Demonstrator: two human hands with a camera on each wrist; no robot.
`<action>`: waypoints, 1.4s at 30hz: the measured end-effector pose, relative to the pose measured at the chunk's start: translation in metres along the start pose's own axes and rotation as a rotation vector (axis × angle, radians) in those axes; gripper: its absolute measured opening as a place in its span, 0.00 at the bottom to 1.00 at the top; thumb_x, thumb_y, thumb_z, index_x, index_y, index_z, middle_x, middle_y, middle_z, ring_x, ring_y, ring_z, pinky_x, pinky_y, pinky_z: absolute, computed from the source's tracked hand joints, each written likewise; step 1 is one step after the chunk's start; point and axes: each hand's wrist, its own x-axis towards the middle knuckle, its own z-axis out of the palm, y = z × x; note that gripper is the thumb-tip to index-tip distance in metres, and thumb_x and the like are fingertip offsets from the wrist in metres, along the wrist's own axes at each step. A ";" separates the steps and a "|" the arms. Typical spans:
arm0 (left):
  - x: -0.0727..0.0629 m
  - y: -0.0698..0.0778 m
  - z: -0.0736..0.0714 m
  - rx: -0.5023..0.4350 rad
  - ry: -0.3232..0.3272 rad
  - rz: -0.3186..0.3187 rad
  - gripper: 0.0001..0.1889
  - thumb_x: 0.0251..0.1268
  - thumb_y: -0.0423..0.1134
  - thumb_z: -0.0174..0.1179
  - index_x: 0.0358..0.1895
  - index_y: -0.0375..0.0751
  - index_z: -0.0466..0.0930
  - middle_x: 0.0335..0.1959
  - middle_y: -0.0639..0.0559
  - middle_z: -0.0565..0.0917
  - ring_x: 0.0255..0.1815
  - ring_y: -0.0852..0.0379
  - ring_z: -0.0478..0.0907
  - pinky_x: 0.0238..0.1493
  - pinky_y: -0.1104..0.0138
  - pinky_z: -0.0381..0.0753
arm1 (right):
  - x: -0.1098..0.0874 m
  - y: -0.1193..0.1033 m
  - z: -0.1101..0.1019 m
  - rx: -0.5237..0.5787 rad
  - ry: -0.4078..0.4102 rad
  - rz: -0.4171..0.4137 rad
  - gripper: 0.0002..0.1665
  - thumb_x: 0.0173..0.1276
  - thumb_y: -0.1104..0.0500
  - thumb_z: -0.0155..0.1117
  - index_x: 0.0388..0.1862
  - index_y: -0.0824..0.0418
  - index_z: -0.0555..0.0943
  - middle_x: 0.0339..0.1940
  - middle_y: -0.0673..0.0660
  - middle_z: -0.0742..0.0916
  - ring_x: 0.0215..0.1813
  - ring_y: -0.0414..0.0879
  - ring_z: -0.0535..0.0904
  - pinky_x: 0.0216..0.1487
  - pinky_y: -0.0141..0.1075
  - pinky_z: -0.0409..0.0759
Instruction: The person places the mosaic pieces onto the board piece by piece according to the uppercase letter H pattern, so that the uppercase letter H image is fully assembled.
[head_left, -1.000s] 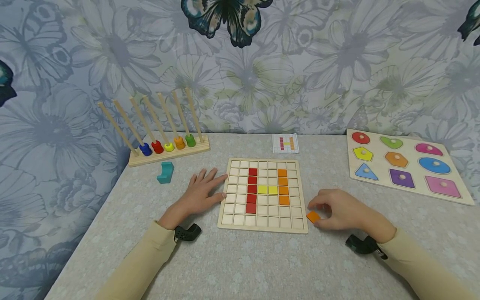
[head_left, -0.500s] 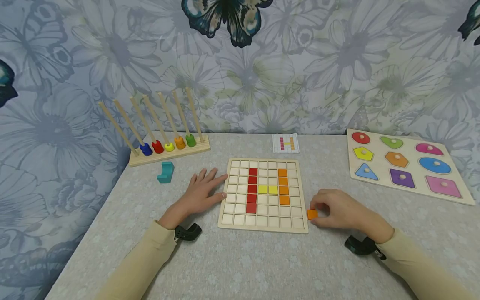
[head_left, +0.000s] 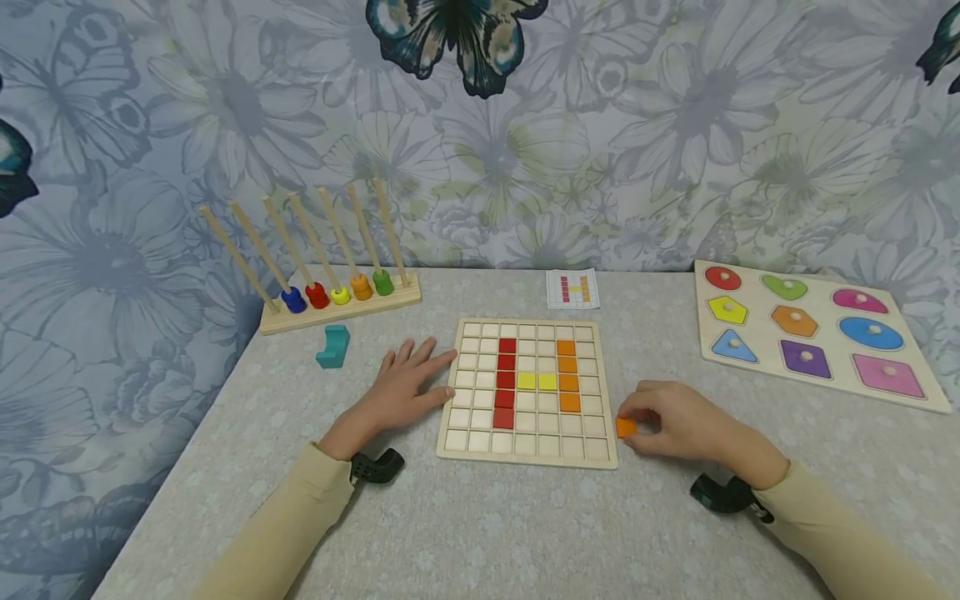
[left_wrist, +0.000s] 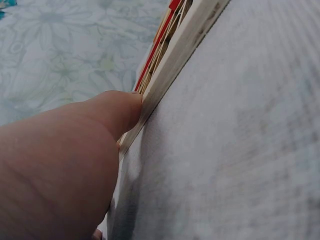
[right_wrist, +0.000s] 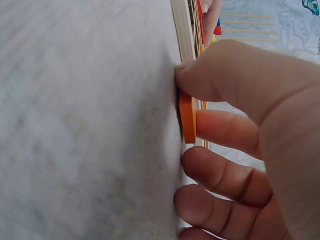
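A square wooden grid board lies on the table, holding a column of red tiles, two yellow tiles and a column of orange tiles. My left hand rests at the board's left edge with fingers spread; its thumb touches the rim in the left wrist view. Just off the right edge, my right hand pinches a loose orange tile between thumb and index finger, low at the table surface. The other right fingers rest on the table, loosely bent.
A pattern card lies behind the board. At the back left stands a wooden peg rack with coloured rings, a teal curved block before it. A knobbed shape puzzle lies on the right. Patterned wall behind.
The loose orange tile has turned from a slanted position to square with the board, and my right thumb and fingers have closed in on it. My left hand stays put.
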 end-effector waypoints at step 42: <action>0.000 -0.001 0.001 0.005 0.010 0.010 0.34 0.74 0.53 0.59 0.79 0.49 0.64 0.82 0.35 0.55 0.83 0.26 0.40 0.76 0.28 0.39 | 0.014 -0.008 -0.009 -0.066 0.017 0.017 0.11 0.58 0.56 0.77 0.40 0.52 0.88 0.30 0.40 0.82 0.32 0.34 0.72 0.34 0.28 0.74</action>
